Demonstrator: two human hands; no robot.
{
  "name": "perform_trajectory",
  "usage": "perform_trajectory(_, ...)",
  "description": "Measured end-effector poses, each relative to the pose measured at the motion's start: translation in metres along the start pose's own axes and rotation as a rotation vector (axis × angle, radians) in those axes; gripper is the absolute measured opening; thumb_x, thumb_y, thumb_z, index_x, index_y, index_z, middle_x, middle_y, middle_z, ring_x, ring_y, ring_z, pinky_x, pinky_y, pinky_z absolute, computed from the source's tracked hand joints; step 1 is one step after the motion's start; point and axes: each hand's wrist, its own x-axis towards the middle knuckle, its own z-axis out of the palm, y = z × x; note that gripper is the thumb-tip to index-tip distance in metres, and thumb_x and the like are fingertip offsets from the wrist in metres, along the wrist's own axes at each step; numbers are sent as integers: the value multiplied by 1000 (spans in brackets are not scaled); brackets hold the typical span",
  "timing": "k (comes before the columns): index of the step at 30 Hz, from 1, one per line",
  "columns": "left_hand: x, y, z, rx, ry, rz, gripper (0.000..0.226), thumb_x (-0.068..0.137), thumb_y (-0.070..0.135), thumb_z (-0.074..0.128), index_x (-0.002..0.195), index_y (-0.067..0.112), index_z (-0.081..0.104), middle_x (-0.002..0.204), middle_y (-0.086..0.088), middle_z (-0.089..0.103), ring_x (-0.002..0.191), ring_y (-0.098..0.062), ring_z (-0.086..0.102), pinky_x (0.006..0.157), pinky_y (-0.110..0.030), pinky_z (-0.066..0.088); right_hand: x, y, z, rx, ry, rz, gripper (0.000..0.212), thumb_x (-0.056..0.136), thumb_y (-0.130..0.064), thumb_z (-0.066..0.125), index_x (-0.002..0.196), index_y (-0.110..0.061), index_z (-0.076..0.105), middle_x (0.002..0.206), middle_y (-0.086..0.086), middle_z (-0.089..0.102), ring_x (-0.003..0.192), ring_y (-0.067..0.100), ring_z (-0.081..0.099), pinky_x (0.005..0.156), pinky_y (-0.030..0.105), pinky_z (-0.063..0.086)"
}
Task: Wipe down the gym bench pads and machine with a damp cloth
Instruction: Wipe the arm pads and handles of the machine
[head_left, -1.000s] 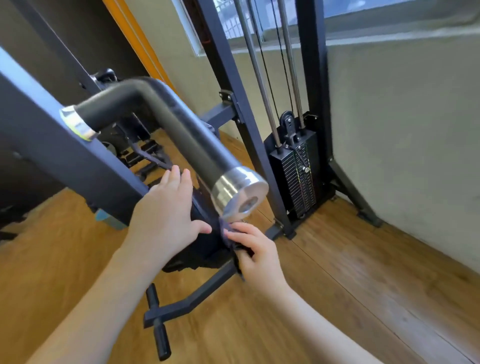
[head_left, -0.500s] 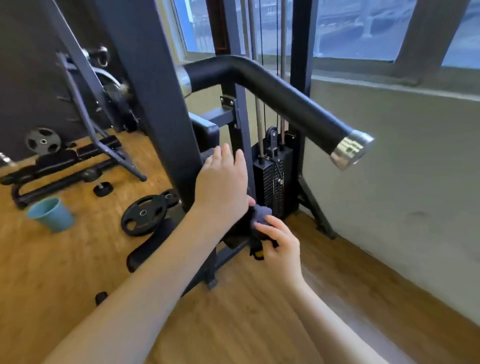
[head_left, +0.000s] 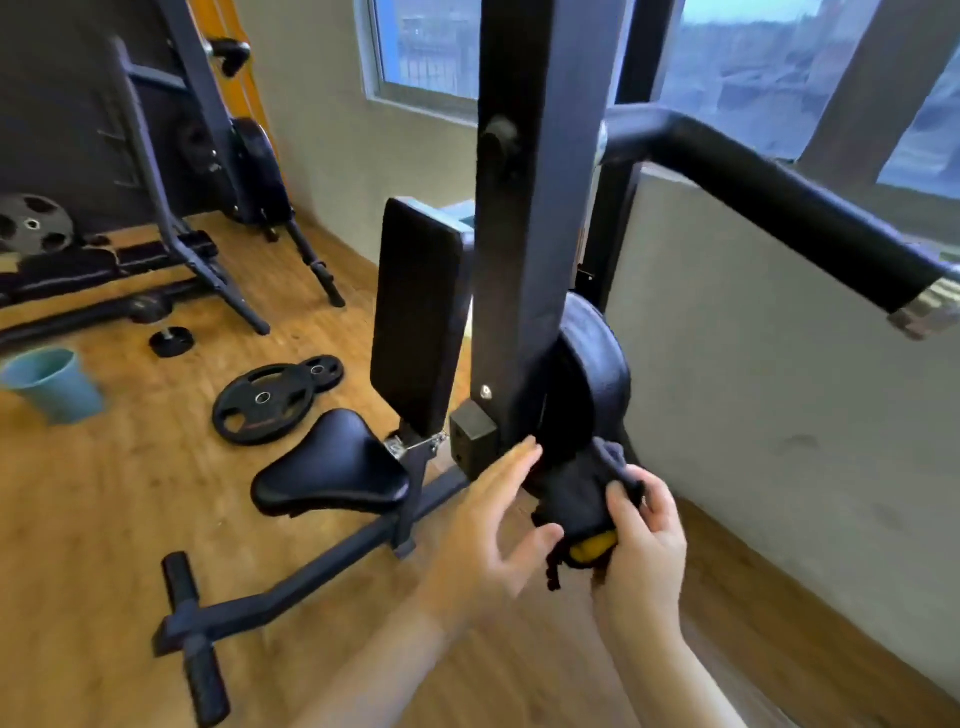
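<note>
While the right hand (head_left: 641, 535) grips the dark cloth (head_left: 576, 499) against the round pad (head_left: 597, 384) at five o'clock, the left hand (head_left: 488, 525) hovers just beside it, fingers loosely spread and released.

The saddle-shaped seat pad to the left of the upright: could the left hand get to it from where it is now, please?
Probably yes. The left hand is open, holds nothing and hangs just right of the seat pad; only the thin seat post stands between them, and the pad's top is uncovered. The cloth is in the right hand, though.
</note>
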Motion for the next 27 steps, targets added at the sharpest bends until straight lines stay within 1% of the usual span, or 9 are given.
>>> perform_trajectory(3,-23,-2,-11,-657,41,-467,56,78,36,71,127,19,53,124,-2,64,117,-14,59,96,-30,49,-35,18,20,-164,-179,28,28,91,-5,54,79,-29,65,86,2,67,87,20,64,77,35,52)
perform_trajectory(6,-30,-13,-24,-692,311,-695,40,77,28,74,112,14,62,102,-6,72,98,-21,67,88,-39,54,-40,39,44,-320,-340,74,20,94,-5,50,88,-19,63,86,5,67,87,19,64,75,28,52)
perform_trajectory(8,-36,-24,-36,-529,463,-648,26,86,18,68,111,20,61,105,-3,70,100,-15,66,89,-35,54,-37,48,59,-410,-403,25,15,94,-3,50,87,-14,59,82,6,64,79,13,62,65,17,49)
perform_trajectory(11,-51,-38,-59,-412,596,-608,25,89,9,62,109,24,61,106,0,68,101,-11,64,88,-30,54,-45,66,79,-425,-551,149,18,95,-7,49,98,-21,60,93,-3,66,82,-2,62,66,12,49)
perform_trajectory(15,-80,-67,-95,-549,856,-720,39,90,6,61,128,17,56,119,-3,65,111,-17,61,95,-39,51,-58,102,121,-535,-792,230,25,91,-12,58,104,-33,54,106,-11,62,100,1,58,81,16,49)
perform_trajectory(19,-109,-95,-146,-637,1042,-772,42,91,6,59,130,20,53,119,-1,64,110,-18,60,96,-42,50,-76,133,186,-613,-959,243,32,86,-3,61,108,-26,54,100,-14,60,92,-4,56,70,5,45)
perform_trajectory(22,-130,-124,-200,-638,1103,-791,32,91,10,60,123,15,60,112,-5,68,103,-21,65,90,-41,53,-99,170,244,-721,-1006,221,36,86,-8,62,121,-12,56,109,-1,64,102,10,59,75,11,47)
perform_trajectory(25,-152,-151,-263,-582,1104,-812,24,92,12,60,115,16,63,109,-9,69,99,-24,66,82,-42,56,-130,204,303,-752,-971,249,42,88,-11,60,128,-11,51,119,3,61,111,17,57,83,21,49)
perform_trajectory(27,-169,-167,-312,-550,1104,-809,16,91,15,61,107,17,64,107,-10,69,98,-25,66,86,-47,55,-155,223,348,-729,-947,251,39,89,-11,59,127,-13,50,119,0,59,109,15,56,79,16,47)
